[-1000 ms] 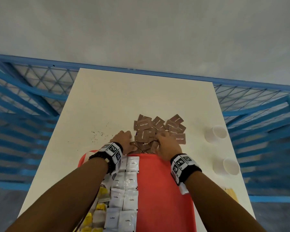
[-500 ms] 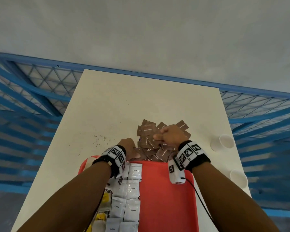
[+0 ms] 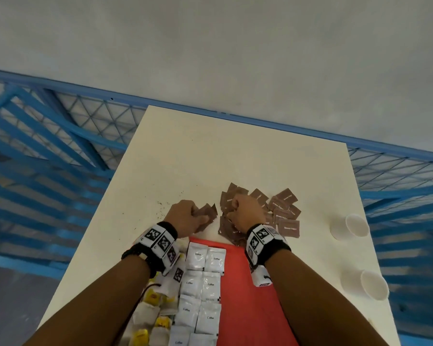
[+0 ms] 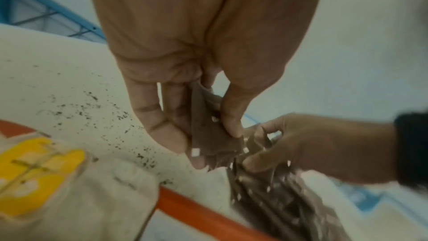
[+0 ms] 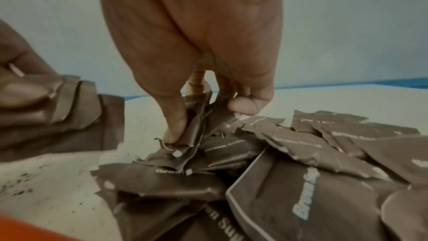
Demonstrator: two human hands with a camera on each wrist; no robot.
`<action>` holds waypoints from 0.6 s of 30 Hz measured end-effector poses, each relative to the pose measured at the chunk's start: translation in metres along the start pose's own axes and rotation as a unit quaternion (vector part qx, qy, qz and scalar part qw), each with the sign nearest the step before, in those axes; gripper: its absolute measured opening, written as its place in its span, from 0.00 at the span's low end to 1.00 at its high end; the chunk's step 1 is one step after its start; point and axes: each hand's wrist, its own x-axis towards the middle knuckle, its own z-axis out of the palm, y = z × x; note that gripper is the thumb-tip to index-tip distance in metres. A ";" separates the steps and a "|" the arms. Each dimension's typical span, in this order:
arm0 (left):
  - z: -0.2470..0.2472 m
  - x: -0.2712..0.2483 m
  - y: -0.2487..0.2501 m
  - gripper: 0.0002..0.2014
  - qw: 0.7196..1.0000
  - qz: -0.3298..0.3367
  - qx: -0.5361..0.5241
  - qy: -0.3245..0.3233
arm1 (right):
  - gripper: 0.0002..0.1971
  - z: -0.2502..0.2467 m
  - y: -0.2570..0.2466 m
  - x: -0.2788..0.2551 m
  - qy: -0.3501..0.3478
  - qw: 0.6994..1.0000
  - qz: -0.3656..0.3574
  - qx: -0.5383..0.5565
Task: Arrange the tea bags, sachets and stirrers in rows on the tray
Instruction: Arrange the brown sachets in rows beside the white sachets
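Note:
A heap of brown sugar sachets (image 3: 281,212) (image 5: 312,153) lies on the cream table just beyond the red tray (image 3: 250,303). My left hand (image 3: 188,217) (image 4: 208,142) pinches a small stack of brown sachets (image 3: 208,212) (image 4: 208,135) lifted off the table. My right hand (image 3: 245,211) (image 5: 203,122) pinches sachets at the left side of the heap. On the tray, white coffee sachets (image 3: 203,283) lie in two columns. Tea bags with yellow tags (image 3: 150,318) (image 4: 39,169) lie left of them, partly hidden by my left forearm.
Two white paper cups (image 3: 350,227) (image 3: 368,283) lie on their sides at the table's right edge. Dark crumbs (image 3: 161,208) (image 4: 92,109) speckle the table left of my hands. A blue metal railing (image 3: 60,136) runs round the table.
My left hand has lifted a few brown sachets off the heap and moved left. My right hand has shifted forward onto the heap and closed on sachets there.

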 end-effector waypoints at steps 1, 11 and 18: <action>-0.003 -0.003 0.001 0.14 0.999 -0.002 -0.051 -0.006 | 0.17 -0.001 0.002 -0.003 0.007 1.000 -0.011 0.016; 0.002 -0.029 -0.001 0.10 0.915 -0.044 -0.398 -0.041 | 0.15 -0.052 0.057 -0.037 0.083 0.951 0.086 0.285; 0.019 -0.040 0.013 0.13 0.892 -0.072 -0.444 -0.045 | 0.13 -0.076 0.046 -0.093 0.031 0.877 0.049 0.477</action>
